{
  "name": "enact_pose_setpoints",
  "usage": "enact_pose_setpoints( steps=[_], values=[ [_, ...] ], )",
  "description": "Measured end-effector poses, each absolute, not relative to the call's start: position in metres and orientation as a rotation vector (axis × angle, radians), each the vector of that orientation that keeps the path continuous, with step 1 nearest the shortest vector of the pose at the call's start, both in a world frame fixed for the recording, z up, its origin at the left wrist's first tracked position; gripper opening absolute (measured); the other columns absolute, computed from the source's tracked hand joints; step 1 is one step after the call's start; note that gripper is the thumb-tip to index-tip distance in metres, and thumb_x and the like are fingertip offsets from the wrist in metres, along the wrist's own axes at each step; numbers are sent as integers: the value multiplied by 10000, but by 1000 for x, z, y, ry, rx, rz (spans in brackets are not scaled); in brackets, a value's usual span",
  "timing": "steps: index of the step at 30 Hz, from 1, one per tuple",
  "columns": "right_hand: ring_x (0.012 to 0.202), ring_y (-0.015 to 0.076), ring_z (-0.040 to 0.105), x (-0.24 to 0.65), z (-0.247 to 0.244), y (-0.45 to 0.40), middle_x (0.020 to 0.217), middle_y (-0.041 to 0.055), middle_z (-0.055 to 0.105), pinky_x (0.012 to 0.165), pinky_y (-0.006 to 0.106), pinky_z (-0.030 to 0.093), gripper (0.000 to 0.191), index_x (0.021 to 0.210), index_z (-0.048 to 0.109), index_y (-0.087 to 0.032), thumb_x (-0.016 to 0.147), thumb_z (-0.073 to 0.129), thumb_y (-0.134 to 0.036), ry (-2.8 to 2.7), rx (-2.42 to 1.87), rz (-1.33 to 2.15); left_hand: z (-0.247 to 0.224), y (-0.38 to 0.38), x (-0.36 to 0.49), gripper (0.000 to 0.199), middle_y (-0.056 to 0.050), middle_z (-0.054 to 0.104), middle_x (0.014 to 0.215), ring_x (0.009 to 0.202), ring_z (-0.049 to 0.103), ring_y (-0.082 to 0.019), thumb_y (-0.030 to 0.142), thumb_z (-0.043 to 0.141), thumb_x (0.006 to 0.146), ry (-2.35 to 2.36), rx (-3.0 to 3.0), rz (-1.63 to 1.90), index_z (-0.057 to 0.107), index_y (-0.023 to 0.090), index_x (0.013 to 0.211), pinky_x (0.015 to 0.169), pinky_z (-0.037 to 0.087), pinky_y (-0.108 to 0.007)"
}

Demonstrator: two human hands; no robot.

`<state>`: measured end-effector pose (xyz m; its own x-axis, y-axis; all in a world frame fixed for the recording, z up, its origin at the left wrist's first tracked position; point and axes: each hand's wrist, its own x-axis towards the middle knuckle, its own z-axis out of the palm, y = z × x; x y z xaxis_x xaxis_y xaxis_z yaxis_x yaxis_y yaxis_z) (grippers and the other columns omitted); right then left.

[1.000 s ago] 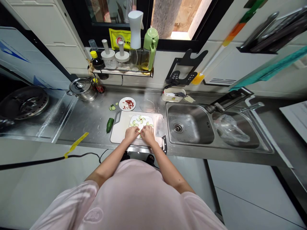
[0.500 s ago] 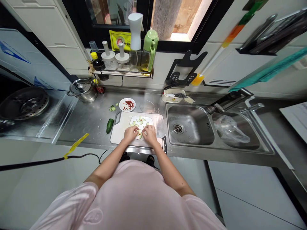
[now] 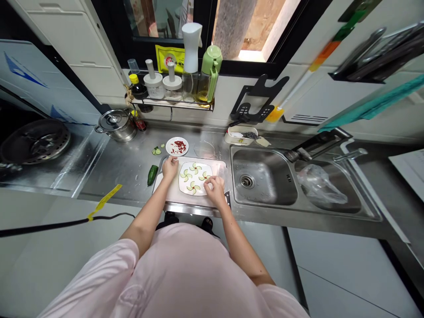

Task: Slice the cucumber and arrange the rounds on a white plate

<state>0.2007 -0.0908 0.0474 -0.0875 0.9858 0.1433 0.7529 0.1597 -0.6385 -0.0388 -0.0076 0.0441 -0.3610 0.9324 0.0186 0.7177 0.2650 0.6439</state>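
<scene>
Steel bench point(image 3: 115, 170): red-bits saucer point(image 3: 169, 146) just beyond your nearer left hand point(image 3: 170, 168), cucumber-slice plate point(image 3: 196, 178) partly under your right hand point(image 3: 216, 188); what either grasps, unclear.

A crumpled clear bag point(image 3: 319, 184) lies in the sink's right basin point(image 3: 354, 205).

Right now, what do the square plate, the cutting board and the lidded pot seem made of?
Square plate: probably glazed ceramic, smooth white with a dark rim, though plastic is possible. Cutting board: likely plastic, matte, pale, no grain visible. Lidded pot: apparently polished steel, given its silvery highlights.
</scene>
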Motion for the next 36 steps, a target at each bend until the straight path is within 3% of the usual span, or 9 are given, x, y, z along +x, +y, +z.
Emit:
enact_pose_setpoints(
  steps=[7,13,23,31,36],
  values=[
    [1045,232,431,193,50,-93,1001,68,548,931,358,318,146,801,635,-215,839,511,-280,-1916,-1604,560,41,44,-44,278,-58,656,1048,939,574,-207,247,459,847,2287,1465,771,639,243,1058,804,398,-301],
    [1039,239,431,195,51,-96,974,56,554,926,384,322,128,789,638,-226,823,533,-291,-1858,-1590,581,37,72,-56,291,-107,613,1093,1051,496,-273,196,461,830,2353,1565,533,679,261,1012,889,341,-404],
    [1010,245,457,203,47,-96,954,57,555,933,412,316,115,784,637,-226,822,547,-286,-1822,-1561,594,26,93,-67,250,-138,595,1080,1057,460,-293,203,509,777,2334,1696,303,711,225,924,870,333,-410],
    [1004,244,458,204,47,-93,943,56,554,932,410,325,108,785,632,-225,823,552,-286,-1807,-1562,578,26,100,-62,283,-182,572,1112,1062,458,-318,243,452,826,2310,1775,203,706,174,932,870,330,-431],
    [1001,245,457,205,48,-93,937,57,557,934,412,328,100,778,630,-226,819,553,-275,-1803,-1549,574,30,95,-62,201,-174,561,1106,1090,442,-320,215,507,795,2308,1740,284,695,166,846,895,317,-436]
  ],
)
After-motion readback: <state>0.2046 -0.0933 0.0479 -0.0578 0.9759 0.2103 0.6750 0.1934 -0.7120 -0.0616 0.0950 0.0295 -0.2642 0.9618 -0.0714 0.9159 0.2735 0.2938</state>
